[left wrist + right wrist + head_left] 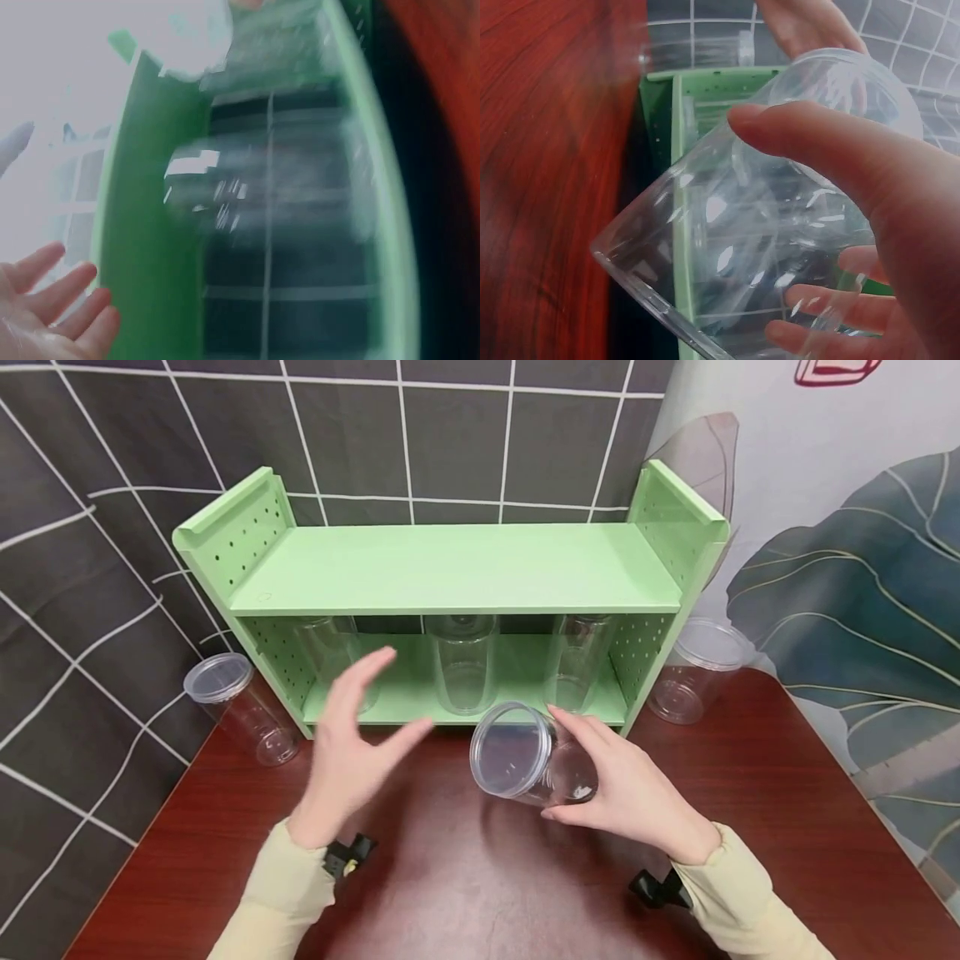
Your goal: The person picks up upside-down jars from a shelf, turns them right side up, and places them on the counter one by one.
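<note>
A clear plastic jar [573, 768] with a translucent lid [510, 750] is tilted above the table, its lid towards the left. My right hand [622, 785] grips it by the side, thumb and fingers spread round the wall. In the right wrist view the jar [727, 225] fills the middle, thumb [802, 135] across it. To the left of the jar and apart from it, my left hand [348, 743] hangs in the air with fingers spread and nothing in its grasp. The left wrist view is blurred; several fingers of the left hand [60, 307] show there.
A green two-tier shelf [465, 568] stands against the tiled backdrop. Three clear jars stand on its lower tier, the middle jar [465, 672] among them. One lidded jar [243, 710] stands left of the shelf, another jar [693, 672] right of it. The table [465, 893] is reddish wood.
</note>
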Motion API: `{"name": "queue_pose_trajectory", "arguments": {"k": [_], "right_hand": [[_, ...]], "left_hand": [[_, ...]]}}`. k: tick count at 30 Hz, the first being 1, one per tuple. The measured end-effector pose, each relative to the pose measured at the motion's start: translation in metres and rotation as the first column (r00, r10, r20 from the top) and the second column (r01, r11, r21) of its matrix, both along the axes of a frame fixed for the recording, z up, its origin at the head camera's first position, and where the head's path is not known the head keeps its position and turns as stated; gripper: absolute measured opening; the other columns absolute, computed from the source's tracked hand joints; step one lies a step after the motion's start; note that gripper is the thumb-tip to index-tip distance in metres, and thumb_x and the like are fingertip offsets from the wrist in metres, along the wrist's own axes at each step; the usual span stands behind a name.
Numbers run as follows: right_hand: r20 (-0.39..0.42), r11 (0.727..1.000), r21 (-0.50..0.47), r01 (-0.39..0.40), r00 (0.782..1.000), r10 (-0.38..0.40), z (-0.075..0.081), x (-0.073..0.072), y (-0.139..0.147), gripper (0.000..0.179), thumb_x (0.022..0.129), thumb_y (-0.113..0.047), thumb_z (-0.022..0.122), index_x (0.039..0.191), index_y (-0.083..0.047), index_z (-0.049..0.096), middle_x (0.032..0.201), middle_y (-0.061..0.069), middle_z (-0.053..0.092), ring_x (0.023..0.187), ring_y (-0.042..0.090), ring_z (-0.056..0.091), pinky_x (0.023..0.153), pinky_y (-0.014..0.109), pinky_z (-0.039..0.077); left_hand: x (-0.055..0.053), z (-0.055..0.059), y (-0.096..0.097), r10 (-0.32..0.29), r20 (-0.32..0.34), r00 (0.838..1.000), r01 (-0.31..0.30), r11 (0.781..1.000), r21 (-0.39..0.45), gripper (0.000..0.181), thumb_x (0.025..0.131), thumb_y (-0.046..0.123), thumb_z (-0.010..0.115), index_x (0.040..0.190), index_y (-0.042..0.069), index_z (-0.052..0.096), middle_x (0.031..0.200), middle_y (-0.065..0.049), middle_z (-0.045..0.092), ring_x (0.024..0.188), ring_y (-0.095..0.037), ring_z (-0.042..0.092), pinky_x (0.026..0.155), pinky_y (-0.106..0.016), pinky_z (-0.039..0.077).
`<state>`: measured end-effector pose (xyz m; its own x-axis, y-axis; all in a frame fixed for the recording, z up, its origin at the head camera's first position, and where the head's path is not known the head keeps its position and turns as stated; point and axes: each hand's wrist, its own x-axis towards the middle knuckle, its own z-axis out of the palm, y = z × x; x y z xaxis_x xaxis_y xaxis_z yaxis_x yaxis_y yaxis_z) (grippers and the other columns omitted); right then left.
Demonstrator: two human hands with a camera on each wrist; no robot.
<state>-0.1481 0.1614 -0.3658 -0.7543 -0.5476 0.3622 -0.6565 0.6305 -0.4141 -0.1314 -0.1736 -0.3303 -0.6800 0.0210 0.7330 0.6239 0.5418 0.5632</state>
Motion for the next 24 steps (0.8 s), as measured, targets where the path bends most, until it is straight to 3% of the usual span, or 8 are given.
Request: {"name": "queue_pose_trajectory", "arguments": {"k": [3, 7, 9, 12, 14, 17, 20, 24], "right_hand": [[-0.005, 1.000, -0.024, -0.002, 1.000, 0.002, -0.003, -0.002, 0.002, 0.113, 0.063, -0.050, 0.095, 0.157, -0.021, 0.038, 0.137, -0.006, 0.054, 0.114, 0.012, 0.057, 0.095, 0.042, 0.052], [-0.003, 0.999, -0.045, 0.001, 1.000, -0.001, -0.004, -0.003, 0.004, 0.109, 0.063, -0.050, 0.095, 0.154, -0.021, 0.041, 0.133, -0.008, 0.055, 0.111, 0.011, 0.056, 0.094, 0.041, 0.052], [0.000, 0.999, -0.051, 0.006, 1.000, -0.006, -0.004, -0.003, 0.004, 0.109, 0.063, -0.051, 0.095, 0.153, -0.021, 0.041, 0.133, -0.008, 0.055, 0.112, 0.011, 0.055, 0.095, 0.041, 0.052], [0.010, 0.998, -0.063, 0.014, 1.000, -0.014, -0.003, -0.003, 0.005, 0.109, 0.063, -0.050, 0.096, 0.152, -0.022, 0.040, 0.135, -0.008, 0.054, 0.115, 0.011, 0.055, 0.095, 0.041, 0.052], [0.015, 0.997, -0.077, 0.018, 1.000, -0.017, -0.003, -0.003, 0.006, 0.109, 0.062, -0.048, 0.097, 0.151, -0.022, 0.040, 0.135, -0.007, 0.054, 0.116, 0.011, 0.055, 0.095, 0.041, 0.052], [0.018, 0.994, -0.108, 0.024, 1.000, -0.023, -0.002, -0.003, 0.007, 0.114, 0.060, -0.044, 0.098, 0.153, -0.023, 0.036, 0.134, -0.007, 0.052, 0.116, 0.010, 0.054, 0.094, 0.041, 0.052], [0.005, 0.990, -0.138, 0.025, 1.000, -0.025, 0.000, -0.003, 0.008, 0.122, 0.059, -0.039, 0.098, 0.158, -0.026, 0.029, 0.136, -0.005, 0.049, 0.119, 0.012, 0.053, 0.096, 0.042, 0.052], [-0.009, 0.984, -0.178, 0.021, 1.000, -0.023, 0.003, -0.004, 0.011, 0.121, 0.060, -0.036, 0.098, 0.159, -0.028, 0.030, 0.139, -0.004, 0.047, 0.122, 0.016, 0.051, 0.098, 0.039, 0.049]], "left_hand": [[0.007, 0.023, -0.014, 0.132, -0.048, 0.990, -0.125, 0.984, 0.128, 0.073, 0.077, 0.012, 0.087, 0.142, 0.000, 0.055, 0.143, -0.009, 0.057, 0.133, -0.026, 0.049, 0.114, -0.041, 0.036], [0.015, 0.050, -0.033, 0.310, -0.025, 0.950, -0.289, 0.911, 0.293, 0.063, 0.079, 0.000, 0.083, 0.137, -0.004, 0.057, 0.138, -0.016, 0.058, 0.131, -0.022, 0.051, 0.114, -0.035, 0.037], [0.011, 0.054, -0.048, 0.392, 0.002, 0.920, -0.374, 0.875, 0.308, 0.064, 0.081, 0.006, 0.084, 0.139, 0.000, 0.056, 0.140, -0.011, 0.058, 0.132, -0.016, 0.050, 0.113, -0.031, 0.036], [-0.001, 0.052, -0.075, 0.474, 0.037, 0.880, -0.465, 0.840, 0.279, 0.071, 0.081, 0.016, 0.086, 0.143, 0.007, 0.053, 0.142, -0.005, 0.055, 0.130, -0.012, 0.048, 0.111, -0.025, 0.035], [-0.011, 0.051, -0.090, 0.501, 0.065, 0.863, -0.501, 0.828, 0.252, 0.075, 0.080, 0.021, 0.087, 0.145, 0.010, 0.050, 0.144, -0.001, 0.053, 0.129, -0.011, 0.048, 0.109, -0.023, 0.035], [-0.023, 0.053, -0.104, 0.496, 0.120, 0.860, -0.509, 0.820, 0.262, 0.076, 0.080, 0.023, 0.087, 0.146, 0.014, 0.050, 0.144, 0.001, 0.053, 0.127, -0.011, 0.050, 0.110, -0.023, 0.036], [-0.032, 0.058, -0.111, 0.475, 0.168, 0.864, -0.503, 0.801, 0.325, 0.074, 0.079, 0.020, 0.088, 0.145, 0.015, 0.054, 0.141, 0.000, 0.058, 0.122, -0.012, 0.055, 0.108, -0.024, 0.040], [-0.041, 0.066, -0.115, 0.440, 0.179, 0.880, -0.472, 0.763, 0.442, 0.065, 0.077, 0.013, 0.089, 0.137, 0.017, 0.064, 0.131, -0.005, 0.066, 0.107, -0.013, 0.065, 0.097, -0.023, 0.051]]}}
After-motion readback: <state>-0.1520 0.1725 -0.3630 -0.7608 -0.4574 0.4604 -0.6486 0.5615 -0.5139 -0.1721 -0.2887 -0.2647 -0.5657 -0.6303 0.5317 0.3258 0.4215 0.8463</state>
